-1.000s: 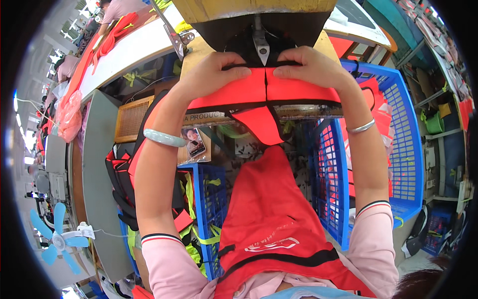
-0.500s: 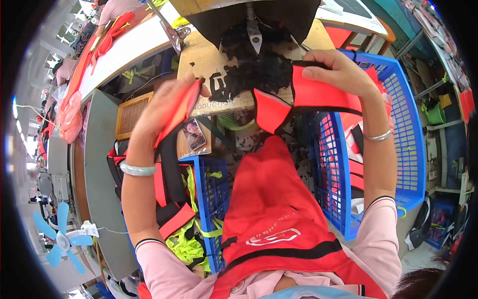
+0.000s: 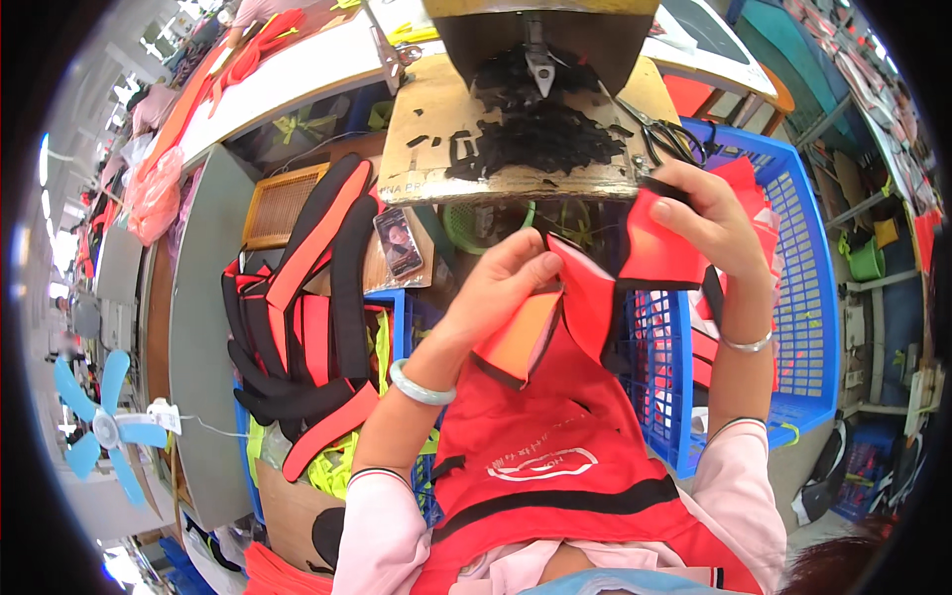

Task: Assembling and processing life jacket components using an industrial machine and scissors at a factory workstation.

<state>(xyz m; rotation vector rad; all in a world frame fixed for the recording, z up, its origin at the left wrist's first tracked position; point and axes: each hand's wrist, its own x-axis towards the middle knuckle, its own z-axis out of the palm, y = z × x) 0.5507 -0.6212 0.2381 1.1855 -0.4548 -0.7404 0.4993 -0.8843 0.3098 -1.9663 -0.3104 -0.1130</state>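
My left hand (image 3: 501, 293) pinches an orange fabric strip (image 3: 593, 307) with black edging in front of the wooden machine table. The piece bends there, its paler orange underside showing below my fingers. My right hand (image 3: 709, 223) is closed on an orange, black-edged panel (image 3: 659, 248) to the right, above the rim of a blue basket. I cannot tell whether both hands hold one and the same piece. Beyond them, the machine's metal point (image 3: 540, 77) hangs over a heap of black scraps (image 3: 545, 139) on the wooden table (image 3: 421, 134).
Scissors (image 3: 659, 134) lie at the table's right edge. A blue basket (image 3: 793, 178) holding orange pieces stands at right. Black-and-orange strips (image 3: 322, 233) are piled at left over neon-yellow bands (image 3: 342, 471). A photo card (image 3: 399, 246) sits below the table, and a blue fan (image 3: 106, 426) at far left.
My left hand has let go of a strip, which now lies on the left pile, and moved right to grip fabric near the middle. My right hand has come slightly lower and nearer.
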